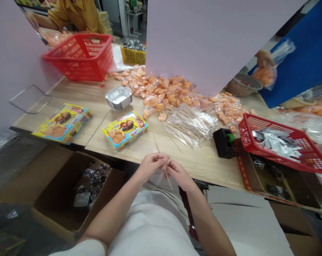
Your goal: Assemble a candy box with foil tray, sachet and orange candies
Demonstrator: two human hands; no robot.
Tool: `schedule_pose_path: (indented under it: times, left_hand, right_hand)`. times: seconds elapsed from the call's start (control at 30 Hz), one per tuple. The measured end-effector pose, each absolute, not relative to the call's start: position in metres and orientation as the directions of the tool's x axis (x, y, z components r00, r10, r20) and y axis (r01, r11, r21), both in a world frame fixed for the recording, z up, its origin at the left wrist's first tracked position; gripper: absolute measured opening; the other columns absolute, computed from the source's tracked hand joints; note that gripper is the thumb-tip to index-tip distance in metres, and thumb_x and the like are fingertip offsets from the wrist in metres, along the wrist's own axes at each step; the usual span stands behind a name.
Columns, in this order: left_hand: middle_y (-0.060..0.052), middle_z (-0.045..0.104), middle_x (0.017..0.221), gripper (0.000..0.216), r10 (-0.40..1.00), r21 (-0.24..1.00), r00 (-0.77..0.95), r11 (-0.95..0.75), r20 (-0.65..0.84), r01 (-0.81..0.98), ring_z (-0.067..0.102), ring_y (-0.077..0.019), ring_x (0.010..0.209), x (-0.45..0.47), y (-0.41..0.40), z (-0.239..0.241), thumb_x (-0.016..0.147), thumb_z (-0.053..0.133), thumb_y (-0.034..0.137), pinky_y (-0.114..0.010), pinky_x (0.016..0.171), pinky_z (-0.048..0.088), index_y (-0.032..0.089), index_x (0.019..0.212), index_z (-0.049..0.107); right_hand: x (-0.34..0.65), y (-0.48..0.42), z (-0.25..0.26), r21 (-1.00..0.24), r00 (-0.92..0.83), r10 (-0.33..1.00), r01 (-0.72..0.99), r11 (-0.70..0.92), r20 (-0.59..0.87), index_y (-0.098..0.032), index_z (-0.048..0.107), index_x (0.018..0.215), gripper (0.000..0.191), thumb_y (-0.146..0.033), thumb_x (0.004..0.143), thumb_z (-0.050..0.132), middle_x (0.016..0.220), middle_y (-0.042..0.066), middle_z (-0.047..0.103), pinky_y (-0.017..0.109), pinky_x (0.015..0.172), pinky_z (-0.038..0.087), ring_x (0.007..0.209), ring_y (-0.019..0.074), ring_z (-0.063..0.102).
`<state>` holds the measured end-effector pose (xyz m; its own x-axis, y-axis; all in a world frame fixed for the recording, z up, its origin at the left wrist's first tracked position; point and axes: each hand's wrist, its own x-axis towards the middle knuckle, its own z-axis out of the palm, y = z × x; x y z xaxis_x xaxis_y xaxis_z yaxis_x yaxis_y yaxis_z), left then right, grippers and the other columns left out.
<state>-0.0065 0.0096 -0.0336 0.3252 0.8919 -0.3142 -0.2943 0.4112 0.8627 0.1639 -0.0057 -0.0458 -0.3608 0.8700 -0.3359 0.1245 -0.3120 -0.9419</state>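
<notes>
Wooden skewers (167,173) pinched between left hand (150,165) and right hand (178,174), near the tabletop edge (203,176)

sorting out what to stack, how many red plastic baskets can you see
2. One red plastic basket stands at the far left of the wooden table; the other sits at the right end, holding silver sachets. Pale panels block part of the view, so more may be hidden.

Packing workshop, prob. small-scale; long wooden desk (198,170) w/ heaped bagged orange goods (161,92), bundled wooden sticks (189,126), printed retail boxes (125,129); red plastic baskets (80,57); cardboard carton (54,181) by desk; co-worker (78,14) at far end.
</notes>
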Motion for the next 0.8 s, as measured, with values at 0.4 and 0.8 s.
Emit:
schedule_pose_path:
  times: [0.4,0.8]
  left_hand:
    - [-0.003,0.070,0.070,0.034,0.779,0.896,0.536,0.436,-0.325,-0.090,0.061,-0.0118,0.061,-0.008,-0.007,-0.023,0.067,0.083,0.045,-0.025,0.066,0.048,0.014,0.076,0.070]
    - [-0.001,0.067,0.061,0.028,0.753,0.901,0.580,0.427,-0.311,-0.071,0.060,-0.0112,0.056,-0.010,-0.008,-0.018,0.070,0.081,0.039,-0.023,0.058,0.047,0.014,0.077,0.072]
  right_hand:
    - [0.171,0.026,-0.014,-0.963,-0.441,0.856,0.121,-0.240,-0.269,-0.017,0.065,0.088,0.049,-0.066,0.083,0.059,0.059,-0.006,0.044,0.022,0.048,0.030,0.051,0.0080,0.038]
    - [0.172,0.014,-0.004,-0.975,-0.363,0.905,0.063,-0.213,-0.221,-0.018,0.067,0.098,0.038,-0.053,0.084,0.063,0.060,-0.006,0.045,0.022,0.050,0.035,0.053,0.0083,0.039]
